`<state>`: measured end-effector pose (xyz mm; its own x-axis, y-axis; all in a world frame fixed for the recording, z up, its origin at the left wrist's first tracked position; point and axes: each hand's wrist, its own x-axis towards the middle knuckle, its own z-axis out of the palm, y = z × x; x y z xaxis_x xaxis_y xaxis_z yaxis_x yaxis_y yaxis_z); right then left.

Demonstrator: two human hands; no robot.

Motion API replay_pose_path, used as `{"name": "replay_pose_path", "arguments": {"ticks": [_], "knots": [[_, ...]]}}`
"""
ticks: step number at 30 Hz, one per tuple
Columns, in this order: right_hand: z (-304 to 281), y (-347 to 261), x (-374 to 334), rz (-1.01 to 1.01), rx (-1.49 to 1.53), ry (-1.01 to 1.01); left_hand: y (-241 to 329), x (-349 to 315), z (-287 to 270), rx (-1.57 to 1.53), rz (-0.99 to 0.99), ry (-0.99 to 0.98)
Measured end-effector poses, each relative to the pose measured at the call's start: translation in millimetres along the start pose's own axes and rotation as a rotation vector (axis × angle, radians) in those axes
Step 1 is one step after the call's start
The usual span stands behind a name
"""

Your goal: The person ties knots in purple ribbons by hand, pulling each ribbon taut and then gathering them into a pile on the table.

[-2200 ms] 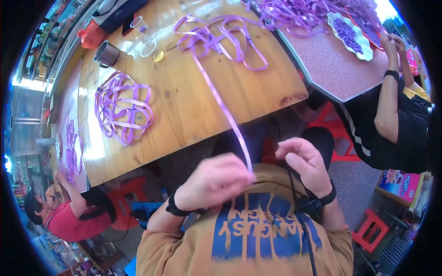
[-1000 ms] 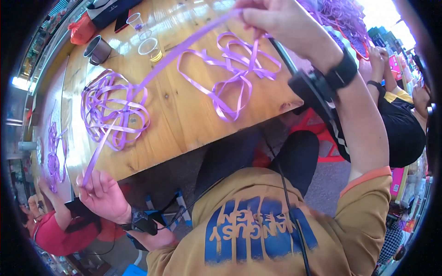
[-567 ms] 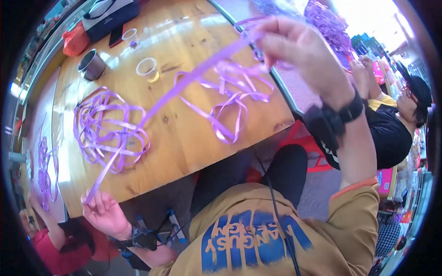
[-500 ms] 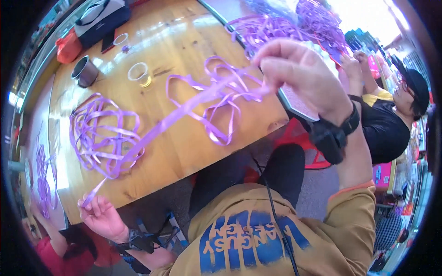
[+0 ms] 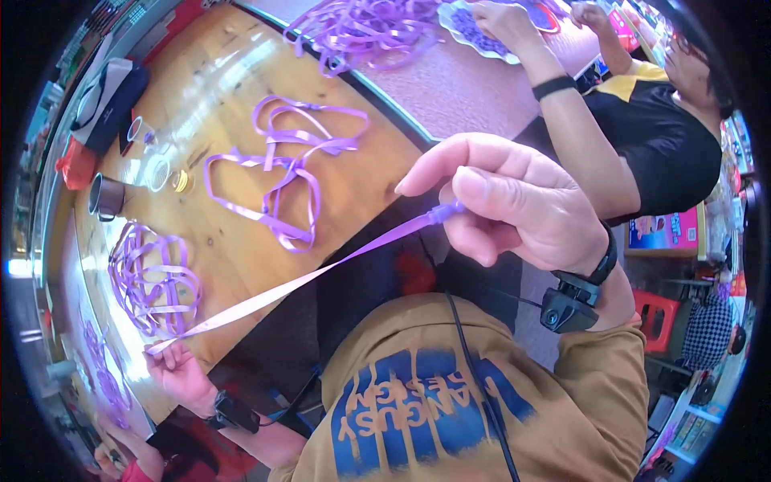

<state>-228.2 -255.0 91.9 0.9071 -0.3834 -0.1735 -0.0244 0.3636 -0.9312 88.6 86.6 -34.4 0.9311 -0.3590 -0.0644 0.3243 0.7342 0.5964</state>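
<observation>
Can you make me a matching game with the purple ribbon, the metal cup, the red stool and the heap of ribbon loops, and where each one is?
Things:
1. stretched purple ribbon
2. metal cup
3. red stool
4. heap of ribbon loops

Places:
A. on the floor at the far right
B. pulled tight between the left hand and the right hand
C. on the wooden table, just above the left hand
D. standing near the table's left edge, beside a red pouch

Pairs: 1-B, 2-D, 3-A, 4-C

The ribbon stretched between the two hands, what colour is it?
Light purple, plain with no pattern; the ribbon shows best in the head view.
</observation>
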Motion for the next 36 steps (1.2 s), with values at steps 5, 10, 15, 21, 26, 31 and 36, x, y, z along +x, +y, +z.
{"name": "replay_pose_path", "arguments": {"ticks": [5, 10, 15, 21, 26, 31, 36], "knots": [[-33, 9, -27, -0.104, 0.048, 0.015, -8, 3, 12, 0.054, 0.028, 0.051], [-50, 12, -51, -0.108, 0.024, 0.122, -10, -2, 39, 0.110, 0.013, 0.117], [-85, 54, -90, -0.117, -0.094, 0.416, -29, -11, 52, 0.178, -0.122, -0.184], [-146, 156, -166, 0.075, -1.566, 0.851, -130, -91, 138, 0.721, -0.457, -0.418], [-58, 124, -96, -0.016, -0.525, 0.358, -179, -120, 177, 0.934, -0.715, -1.165], [-14, 91, -62, 0.088, 0.177, 0.026, -191, -120, 193, 0.928, -0.382, -1.370], [-12, 83, -50, 0.160, -0.047, -0.029, -173, -107, 186, 1.002, -0.485, -1.168]]}}
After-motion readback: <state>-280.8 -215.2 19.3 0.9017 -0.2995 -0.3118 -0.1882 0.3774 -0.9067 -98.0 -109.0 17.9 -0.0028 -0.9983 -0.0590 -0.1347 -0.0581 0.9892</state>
